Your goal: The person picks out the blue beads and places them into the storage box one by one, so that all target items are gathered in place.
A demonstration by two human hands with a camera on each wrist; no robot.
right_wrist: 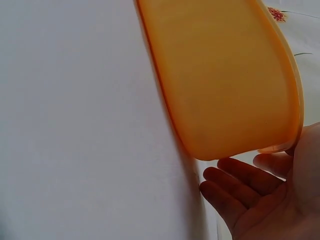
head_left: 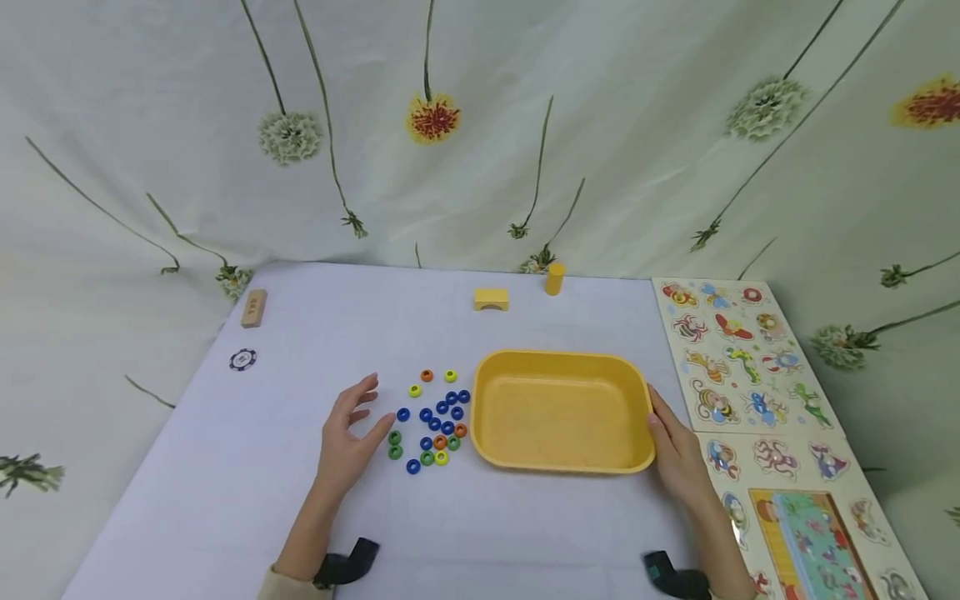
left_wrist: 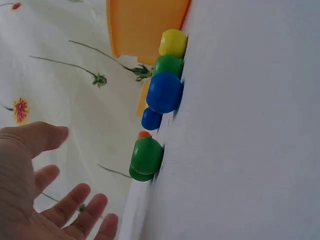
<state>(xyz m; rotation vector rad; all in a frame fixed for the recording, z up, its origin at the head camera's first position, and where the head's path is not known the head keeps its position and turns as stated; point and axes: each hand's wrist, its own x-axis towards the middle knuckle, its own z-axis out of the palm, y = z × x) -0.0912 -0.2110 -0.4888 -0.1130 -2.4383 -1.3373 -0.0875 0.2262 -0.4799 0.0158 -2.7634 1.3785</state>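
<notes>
Yellow tray (head_left: 562,417), right of centre in the head view, resting on the white table (head_left: 217,483) with nothing visible inside. The right hand (head_left: 678,462) grips its right end, thumb at the rim and fingers along the outer wall. Just left of the tray lie loose beads (head_left: 447,428) in blue, green, yellow and orange (all outside it). At their left edge hovers the left hand (head_left: 345,446), fingers spread wide and holding nothing, thumb near a blue bead and two green ones.

The step in hand appears to be steadying the tray while the free hand addresses the beads; the next move would probably call for narrowing those fingers on a bead or sweeping several together, as small round pieces may roll.

Farther out stand a yellow arch block (head_left: 491,300) and a yellow cylinder (head_left: 554,280) at upper centre, a wooden block (head_left: 254,308) and a chip (head_left: 242,359) at upper left, and illustrated sheets (head_left: 722,333) at right, the lower one cut off. In the left wrist view, beads overlap and hide one another; in the right, the thumb's tip is hidden.
</notes>
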